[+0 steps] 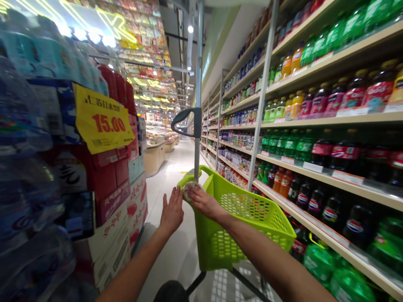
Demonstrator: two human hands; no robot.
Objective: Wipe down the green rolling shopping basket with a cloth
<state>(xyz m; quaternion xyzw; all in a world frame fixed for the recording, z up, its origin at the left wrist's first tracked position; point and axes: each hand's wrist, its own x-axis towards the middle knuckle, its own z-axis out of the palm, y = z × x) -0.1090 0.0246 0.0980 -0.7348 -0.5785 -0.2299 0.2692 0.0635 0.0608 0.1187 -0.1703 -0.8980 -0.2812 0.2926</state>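
A lime-green plastic shopping basket point(252, 209) on wheels stands in the aisle in front of me, its grey pull handle point(195, 121) raised on a metal pole. My right hand point(203, 201) presses a small whitish cloth point(189, 189) on the basket's near rim, fingers closed over it. My left hand point(172, 211) is just left of the rim with flat, extended fingers, touching or nearly touching the cloth, and holds nothing.
Shelves of soft-drink bottles point(330, 159) run along the right side. On the left stand stacked drink cartons and water packs with a yellow price sign point(102, 121) reading 15.00. The pale aisle floor point(179, 167) runs ahead toward display counters.
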